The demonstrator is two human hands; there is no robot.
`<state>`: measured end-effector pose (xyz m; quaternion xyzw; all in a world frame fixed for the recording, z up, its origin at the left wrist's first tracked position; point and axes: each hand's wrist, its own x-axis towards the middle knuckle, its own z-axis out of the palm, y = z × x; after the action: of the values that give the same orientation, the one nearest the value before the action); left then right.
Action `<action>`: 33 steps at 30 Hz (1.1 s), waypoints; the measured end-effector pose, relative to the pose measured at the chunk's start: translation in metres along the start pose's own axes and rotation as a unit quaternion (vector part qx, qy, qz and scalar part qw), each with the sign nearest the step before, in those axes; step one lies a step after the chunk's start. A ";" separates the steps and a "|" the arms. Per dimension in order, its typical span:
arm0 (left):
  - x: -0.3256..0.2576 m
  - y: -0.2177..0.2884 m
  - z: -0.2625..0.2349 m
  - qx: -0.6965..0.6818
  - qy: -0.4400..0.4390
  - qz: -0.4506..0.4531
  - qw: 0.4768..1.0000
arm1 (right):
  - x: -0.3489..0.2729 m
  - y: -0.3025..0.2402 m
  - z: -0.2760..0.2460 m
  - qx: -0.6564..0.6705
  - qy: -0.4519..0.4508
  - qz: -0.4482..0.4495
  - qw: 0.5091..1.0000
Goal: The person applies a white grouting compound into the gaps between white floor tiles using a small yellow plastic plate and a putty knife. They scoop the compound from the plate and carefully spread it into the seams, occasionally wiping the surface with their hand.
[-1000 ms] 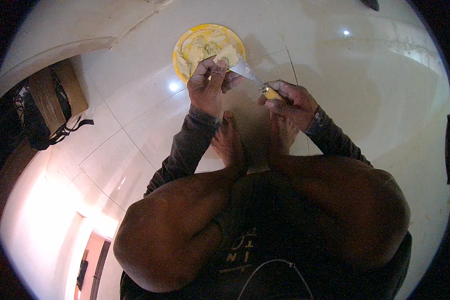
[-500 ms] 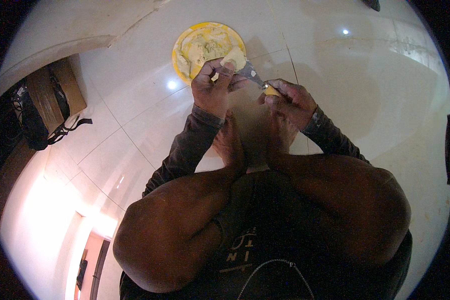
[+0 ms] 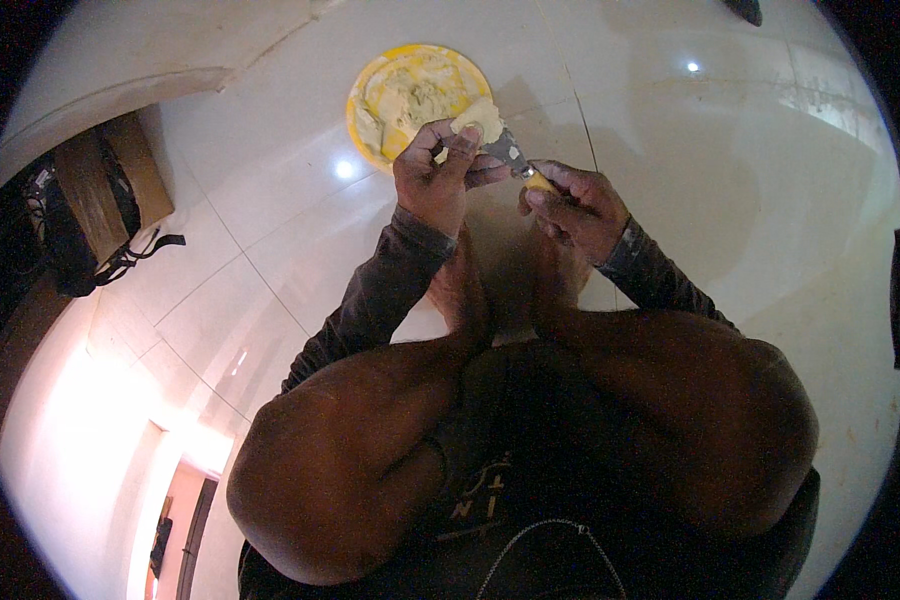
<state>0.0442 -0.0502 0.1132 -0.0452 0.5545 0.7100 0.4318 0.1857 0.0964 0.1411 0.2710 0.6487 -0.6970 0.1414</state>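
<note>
Brown cardboard boxes [image 3: 110, 190] sit far left beside a black bag [image 3: 60, 260] on the pale tiled floor [image 3: 270, 270]. Further right, a yellow plate [image 3: 415, 100] smeared with cream-coloured paste lies on the floor, just beyond the hands. Left hand [image 3: 435, 180] is closed around a soft lump of paste [image 3: 478, 118], fingers curled over it. Right hand [image 3: 575, 205] is clamped on the yellow handle of a small putty knife [image 3: 515, 160], its grey blade touching the lump. Paste looks thick, moist and uneven. I judge a loose grip could let the lump slide off onto the floor, or the blade edge could nick the fingers.
</note>
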 end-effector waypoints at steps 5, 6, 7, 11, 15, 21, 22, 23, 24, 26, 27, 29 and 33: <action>0.001 0.016 -0.002 0.097 -0.024 -0.011 0.995 | 0.013 0.006 -0.008 -0.048 -0.029 -0.048 0.997; 0.001 0.015 -0.005 0.128 -0.038 -0.004 0.991 | 0.017 0.008 -0.010 -0.048 -0.021 -0.047 0.998; 0.001 0.014 -0.007 0.159 -0.052 0.003 0.986 | 0.021 0.010 -0.013 -0.048 -0.013 -0.046 0.998; 0.001 0.015 0.000 0.237 -0.089 0.009 0.967 | 0.028 0.015 -0.025 -0.030 -0.054 -0.011 0.998; -0.002 0.013 0.000 0.225 -0.080 -0.004 0.971 | 0.027 0.008 -0.021 -0.070 -0.050 -0.048 0.995; 0.005 0.020 -0.014 0.138 -0.019 0.015 0.990 | 0.008 -0.019 -0.051 -0.064 0.128 -0.088 0.986; 0.006 0.023 -0.020 0.130 0.011 0.014 0.991 | 0.001 -0.030 -0.060 -0.097 0.204 -0.126 0.966; 0.003 0.026 -0.028 0.143 0.027 0.023 0.989 | -0.003 -0.036 -0.070 -0.172 0.292 -0.123 0.933; 0.000 0.029 -0.037 0.156 0.043 0.032 0.986 | -0.008 -0.046 -0.074 -0.271 0.357 -0.167 0.878; 0.005 0.024 -0.045 0.151 0.049 0.041 0.986 | -0.017 -0.040 -0.086 -0.386 0.444 -0.199 0.784; 0.005 0.020 -0.047 0.144 0.051 0.040 0.987 | -0.013 -0.013 -0.096 -0.397 0.463 -0.198 0.767; 0.015 0.013 -0.038 0.124 0.035 0.040 0.991 | 0.003 0.047 -0.120 -0.385 0.479 -0.211 0.761; 0.001 0.023 -0.041 0.157 0.072 0.043 0.984 | 0.004 0.028 -0.116 -0.294 0.553 -0.215 0.749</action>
<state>0.0111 -0.0839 0.1136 -0.0043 0.6901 0.6268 0.3619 0.2200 0.2070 0.1139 0.4077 0.8276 -0.2116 -0.3227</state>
